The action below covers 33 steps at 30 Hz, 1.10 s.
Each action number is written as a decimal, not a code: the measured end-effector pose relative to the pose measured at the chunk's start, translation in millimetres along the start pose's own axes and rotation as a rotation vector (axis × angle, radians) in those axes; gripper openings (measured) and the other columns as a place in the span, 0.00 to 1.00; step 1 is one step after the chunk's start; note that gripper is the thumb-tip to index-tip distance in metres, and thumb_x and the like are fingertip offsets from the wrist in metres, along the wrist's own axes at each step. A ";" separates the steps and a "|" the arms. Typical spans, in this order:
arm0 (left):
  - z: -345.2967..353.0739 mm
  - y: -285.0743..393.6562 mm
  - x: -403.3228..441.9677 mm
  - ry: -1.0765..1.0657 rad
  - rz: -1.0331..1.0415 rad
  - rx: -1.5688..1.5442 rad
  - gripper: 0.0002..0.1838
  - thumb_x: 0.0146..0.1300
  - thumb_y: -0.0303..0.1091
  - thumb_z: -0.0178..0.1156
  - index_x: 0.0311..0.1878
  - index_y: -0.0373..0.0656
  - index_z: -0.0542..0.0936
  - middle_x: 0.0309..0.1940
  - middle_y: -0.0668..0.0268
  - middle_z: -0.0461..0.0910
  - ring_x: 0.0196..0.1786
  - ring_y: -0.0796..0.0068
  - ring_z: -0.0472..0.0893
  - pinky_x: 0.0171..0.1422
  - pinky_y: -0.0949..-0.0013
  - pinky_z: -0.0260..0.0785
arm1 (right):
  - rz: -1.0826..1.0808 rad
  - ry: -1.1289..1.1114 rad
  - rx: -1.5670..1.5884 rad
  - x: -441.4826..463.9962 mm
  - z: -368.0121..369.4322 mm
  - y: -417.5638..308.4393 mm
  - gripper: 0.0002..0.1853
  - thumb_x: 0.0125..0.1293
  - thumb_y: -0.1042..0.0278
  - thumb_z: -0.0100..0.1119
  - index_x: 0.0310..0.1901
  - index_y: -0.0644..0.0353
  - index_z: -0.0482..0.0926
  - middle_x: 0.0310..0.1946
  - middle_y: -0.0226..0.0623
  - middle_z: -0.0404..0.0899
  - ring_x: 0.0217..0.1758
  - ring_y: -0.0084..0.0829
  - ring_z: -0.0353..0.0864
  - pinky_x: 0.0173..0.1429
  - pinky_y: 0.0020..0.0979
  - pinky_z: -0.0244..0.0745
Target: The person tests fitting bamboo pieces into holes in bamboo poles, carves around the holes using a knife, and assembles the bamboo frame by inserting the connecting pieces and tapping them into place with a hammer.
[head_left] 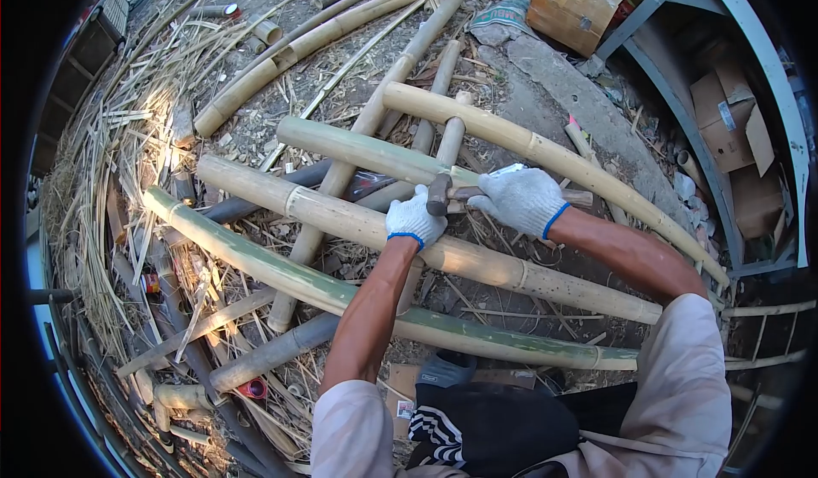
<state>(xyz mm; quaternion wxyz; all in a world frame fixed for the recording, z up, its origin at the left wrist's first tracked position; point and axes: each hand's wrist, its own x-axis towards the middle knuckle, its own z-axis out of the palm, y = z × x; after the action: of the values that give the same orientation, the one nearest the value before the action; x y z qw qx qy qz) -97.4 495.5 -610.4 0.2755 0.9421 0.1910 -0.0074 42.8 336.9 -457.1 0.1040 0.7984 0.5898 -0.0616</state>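
Observation:
My right hand (524,202), in a white knit glove with a blue cuff, is closed around the wooden handle of a hammer (439,195). The dark hammer head lies right by the fingers of my left hand (415,219), gloved alike. Those fingers are curled over the edge of a thick tan bamboo pole (341,215); what they grip is hidden. Just beyond is a pale green bamboo pole (366,150). A thinner bamboo crosspiece (452,141) meets a long tan pole (532,144) farther out. Nearer my body runs a green bamboo pole (273,272).
Loose bamboo strips (136,146) litter the ground at left. More bamboo (247,95) lies at the back. A cardboard box (579,5) and a blue metal frame (682,120) stand at right. A sandal (446,367) shows below the poles.

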 end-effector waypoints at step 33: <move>2.6 -0.1 4.1 -0.035 -0.007 0.027 0.31 0.66 0.48 0.68 0.63 0.35 0.75 0.50 0.47 0.93 0.55 0.46 0.93 0.68 0.46 0.76 | -0.050 -0.129 0.083 -12.5 -17.6 3.6 0.24 0.80 0.41 0.63 0.45 0.58 0.84 0.32 0.48 0.89 0.34 0.55 0.92 0.36 0.56 0.85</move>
<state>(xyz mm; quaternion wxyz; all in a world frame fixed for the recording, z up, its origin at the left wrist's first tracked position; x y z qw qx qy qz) -93.4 495.6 -613.2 0.2661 0.9447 0.1895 -0.0276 42.1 328.4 -436.9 0.1071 0.7813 0.5988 -0.1399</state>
